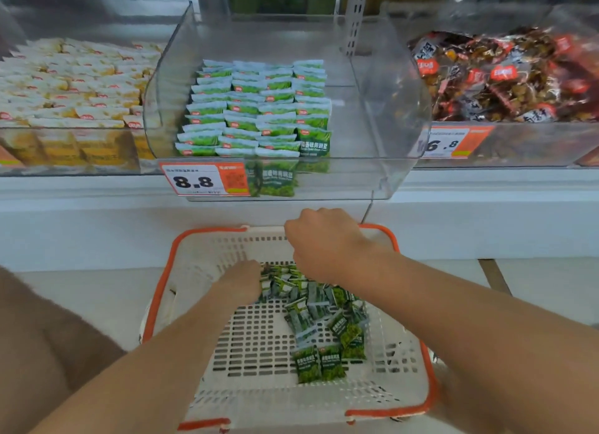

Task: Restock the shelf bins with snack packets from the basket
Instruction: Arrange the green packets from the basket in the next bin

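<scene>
Bright, even, nearly shadowless light; soft glare on the clear bin (pixel 392 115); blurred, bowed edges.

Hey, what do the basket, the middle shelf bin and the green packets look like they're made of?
Basket: moulded plastic, matte white with orange rim; slotted grid walls show it. Middle bin: clear rigid plastic, probably acrylic; glossy, contents visible through it. Green packets: thin printed film, likely plastic, faintly shiny; crimped, creased edges.

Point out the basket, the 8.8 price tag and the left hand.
basket (pixel 389 412): head view, orange rim at the near right edge.
8.8 price tag (pixel 194 182): head view, the printed digits.
left hand (pixel 243 280): head view, back of the hand.
</scene>
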Demonstrator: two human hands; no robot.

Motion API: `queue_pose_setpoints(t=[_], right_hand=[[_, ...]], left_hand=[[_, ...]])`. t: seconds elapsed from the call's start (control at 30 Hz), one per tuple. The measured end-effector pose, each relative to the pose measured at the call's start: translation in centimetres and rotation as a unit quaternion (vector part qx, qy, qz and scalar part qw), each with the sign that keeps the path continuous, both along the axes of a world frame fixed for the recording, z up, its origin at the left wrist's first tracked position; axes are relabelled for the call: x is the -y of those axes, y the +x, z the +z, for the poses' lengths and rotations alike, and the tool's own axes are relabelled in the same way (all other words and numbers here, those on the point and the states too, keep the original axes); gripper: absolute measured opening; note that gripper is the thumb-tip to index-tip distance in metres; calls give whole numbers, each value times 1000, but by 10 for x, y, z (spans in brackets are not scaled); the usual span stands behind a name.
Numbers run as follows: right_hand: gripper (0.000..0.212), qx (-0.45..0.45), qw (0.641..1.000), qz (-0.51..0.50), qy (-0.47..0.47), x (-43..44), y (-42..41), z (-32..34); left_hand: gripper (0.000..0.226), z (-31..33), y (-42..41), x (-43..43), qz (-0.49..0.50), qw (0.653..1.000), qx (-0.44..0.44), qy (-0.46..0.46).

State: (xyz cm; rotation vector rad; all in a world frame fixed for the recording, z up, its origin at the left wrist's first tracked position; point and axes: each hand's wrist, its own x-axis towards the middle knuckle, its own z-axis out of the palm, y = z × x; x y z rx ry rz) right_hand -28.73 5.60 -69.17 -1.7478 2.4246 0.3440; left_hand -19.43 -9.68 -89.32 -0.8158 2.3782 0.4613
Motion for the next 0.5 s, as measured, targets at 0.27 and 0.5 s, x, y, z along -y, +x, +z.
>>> queue_pose_setpoints(t=[0.27,0.5], right_hand=[[18,7,1000,18,2,7,-7,-12],[19,13,1000,20,20,6,-4,-15]], left_hand=[[49,-91,18,-8,107,988,-106,33],[19,-81,4,-20,87,989,-112,-37]])
